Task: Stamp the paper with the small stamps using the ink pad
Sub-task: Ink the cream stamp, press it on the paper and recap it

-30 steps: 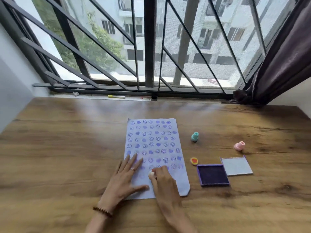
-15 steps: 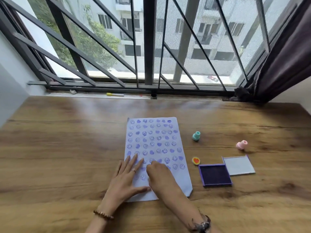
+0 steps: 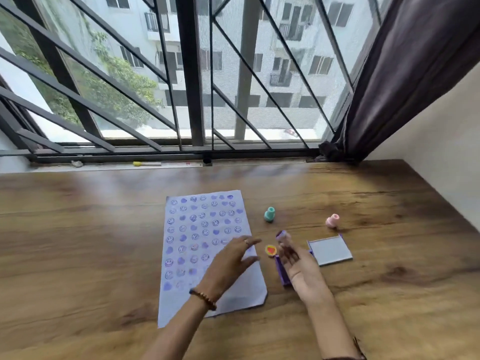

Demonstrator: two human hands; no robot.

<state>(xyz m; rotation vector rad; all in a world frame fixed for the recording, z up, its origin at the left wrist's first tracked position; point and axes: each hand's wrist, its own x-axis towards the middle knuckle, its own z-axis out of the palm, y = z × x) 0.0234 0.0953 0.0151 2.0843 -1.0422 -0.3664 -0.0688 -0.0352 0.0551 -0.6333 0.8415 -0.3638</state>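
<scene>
On the counter: a brown wood-grain counter point(image 3: 78, 242) runs beneath a barred window, and everything sits toward its middle.
Paper: a pale lilac sheet of paper point(image 3: 207, 224) lies flat, covered in rows of purple smiley and heart prints; its near right part is bare.
Left hand: the left hand point(image 3: 231, 261), with a beaded bracelet at the wrist and a ring on one finger, hovers over the sheet's right edge, fingers spread, grip released and holding nothing.
Right hand: the right hand point(image 3: 298, 266) is above the purple square ink pad point(image 3: 281, 274), hiding most of it (only the pad's left edge shows). Its fingertips pinch a small purple-ended stamp point(image 3: 281, 235); the motion blurs it.
Yellow piece: a small yellow round piece with a red heart point(image 3: 270, 250) lies between the two hands, just beside the pad.
Lid: a grey square lid with a purple rim point(image 3: 330, 252) lies just right of the pad.
Other stamps: a small teal plastic stamp point(image 3: 269, 213) stands right of the sheet; a small pink plastic stamp point(image 3: 332, 220) lies beyond the lid.
</scene>
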